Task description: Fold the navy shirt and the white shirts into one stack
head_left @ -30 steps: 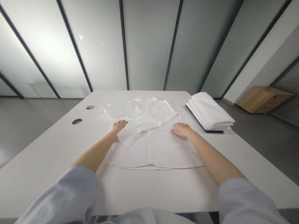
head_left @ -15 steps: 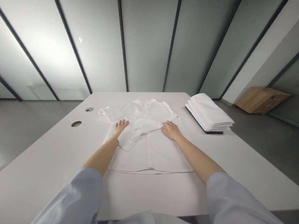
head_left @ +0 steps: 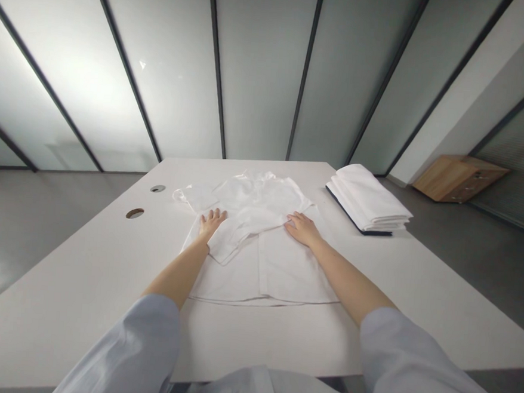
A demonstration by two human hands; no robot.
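A white shirt [head_left: 283, 276] lies spread on the table, its hem toward me and a seam running up its middle. One sleeve [head_left: 236, 236] crosses the body at a slant. The far part of the shirt is creased and looks shiny. My left hand [head_left: 213, 223] rests on the cloth at the left side, its fingers spread and flat. On the right, my right hand [head_left: 301, 228] lies palm down at the edge of the folded layer, fingers stretched out; its fingertips touch the cloth.
A stack of folded white cloth [head_left: 369, 198] sits on a dark flat board [head_left: 376, 232] at the table's right. Two round holes pierce the white table [head_left: 81, 279] at the left. Beyond are frosted glass panels [head_left: 262, 71] and a wooden cabinet [head_left: 458, 177].
Both hands stay in nearly the same places on the shirt. The view has tilted very slightly; the cloth shows no clear movement.
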